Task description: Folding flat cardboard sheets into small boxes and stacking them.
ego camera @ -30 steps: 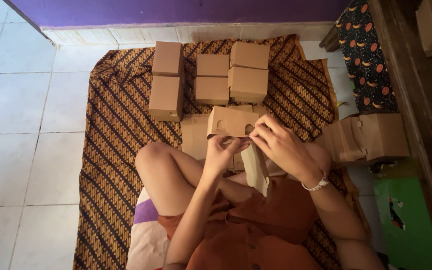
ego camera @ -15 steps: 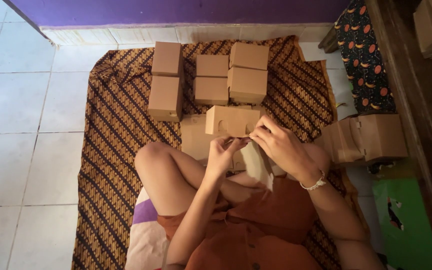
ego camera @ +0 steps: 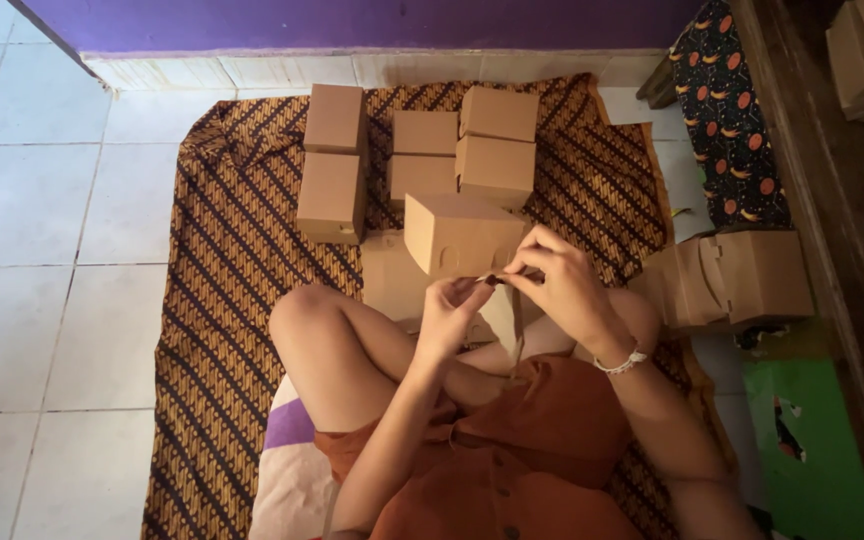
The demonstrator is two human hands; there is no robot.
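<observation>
Cardboard box [ego camera: 462, 235] half folded, held over lap. Left hand [ego camera: 449, 312] and right hand [ego camera: 557, 278] both pinch bottom flap shut. Tucking step, likely. Five done boxes [ego camera: 497, 115] on patterned cloth [ego camera: 212, 300].

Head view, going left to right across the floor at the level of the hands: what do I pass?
White floor tiles → brown patterned cloth → left hand → brown cardboard box held up by both hands → right hand → stack of flat folded cardboard → dark wooden furniture edge.
</observation>
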